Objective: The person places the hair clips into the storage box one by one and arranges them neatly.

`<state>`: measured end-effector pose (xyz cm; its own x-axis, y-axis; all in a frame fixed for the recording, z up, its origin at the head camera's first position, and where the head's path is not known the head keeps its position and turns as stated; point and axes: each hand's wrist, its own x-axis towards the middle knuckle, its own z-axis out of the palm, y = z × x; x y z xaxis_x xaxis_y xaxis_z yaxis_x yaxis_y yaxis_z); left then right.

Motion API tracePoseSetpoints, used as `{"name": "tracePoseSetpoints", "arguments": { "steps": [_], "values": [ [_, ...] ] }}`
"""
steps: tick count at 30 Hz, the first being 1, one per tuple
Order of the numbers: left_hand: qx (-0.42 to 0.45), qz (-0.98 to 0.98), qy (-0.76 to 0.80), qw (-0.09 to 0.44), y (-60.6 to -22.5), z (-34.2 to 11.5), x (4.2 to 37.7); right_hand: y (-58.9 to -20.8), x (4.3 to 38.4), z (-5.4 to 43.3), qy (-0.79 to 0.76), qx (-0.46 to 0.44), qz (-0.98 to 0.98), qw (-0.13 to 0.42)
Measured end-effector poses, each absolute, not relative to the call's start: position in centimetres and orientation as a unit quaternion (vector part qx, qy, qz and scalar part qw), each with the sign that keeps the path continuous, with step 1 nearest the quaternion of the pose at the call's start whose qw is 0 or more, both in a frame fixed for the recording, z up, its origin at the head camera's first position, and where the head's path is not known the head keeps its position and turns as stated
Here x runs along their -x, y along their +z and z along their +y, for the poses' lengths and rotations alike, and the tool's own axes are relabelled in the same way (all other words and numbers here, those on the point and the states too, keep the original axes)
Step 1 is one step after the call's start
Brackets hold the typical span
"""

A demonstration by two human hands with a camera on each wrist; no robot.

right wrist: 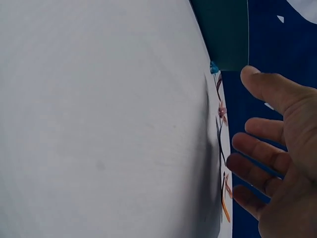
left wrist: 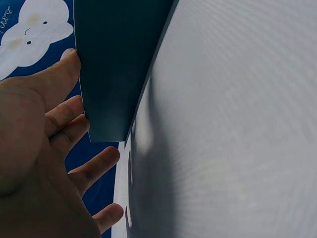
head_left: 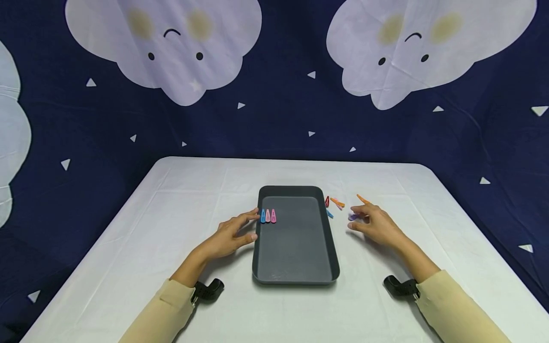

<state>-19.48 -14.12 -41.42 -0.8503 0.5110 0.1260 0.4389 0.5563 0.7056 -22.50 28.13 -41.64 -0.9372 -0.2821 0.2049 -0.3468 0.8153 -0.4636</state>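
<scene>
A dark grey rectangular tray (head_left: 296,238) lies on the table, with a blue hair clip (head_left: 263,216), a light pink hair clip (head_left: 268,216) and a pink hair clip (head_left: 273,216) in a row along its left wall. My left hand (head_left: 231,236) is at that wall, fingers extended, fingertips right at the rim. Over to the right, my right hand (head_left: 375,224) hovers above a purple hair clip (head_left: 353,216), its fingers loosely bent and spread. The right wrist view shows nothing between the thumb and fingers (right wrist: 262,151).
Beside the tray's right wall lie a red hair clip (head_left: 327,201), an orange hair clip (head_left: 337,202) over a pinkish one, and another blue hair clip (head_left: 329,214). One more orange hair clip (head_left: 362,198) lies just beyond my right hand. White cloth covers the table (head_left: 193,190).
</scene>
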Motion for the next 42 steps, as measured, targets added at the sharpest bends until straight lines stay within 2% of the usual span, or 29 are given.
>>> {"name": "tracePoseSetpoints", "arguments": {
  "steps": [8, 19, 42],
  "values": [
    [-0.283, 0.878, 0.384, 0.023, -41.5, -14.1, 19.5, -41.5, 22.9, 28.6, 0.26, -0.144, -0.953, 0.056],
    [-0.272, 0.881, 0.385, 0.047, -41.4, -14.1, 19.6, -41.7, 23.9, 28.3, 0.272, -0.142, -0.951, 0.038],
    [-0.264, 0.881, 0.388, 0.057, -41.4, -14.2, 19.5, -42.6, 24.4, 28.8, 0.22, -0.116, -0.966, 0.078]
  ]
}}
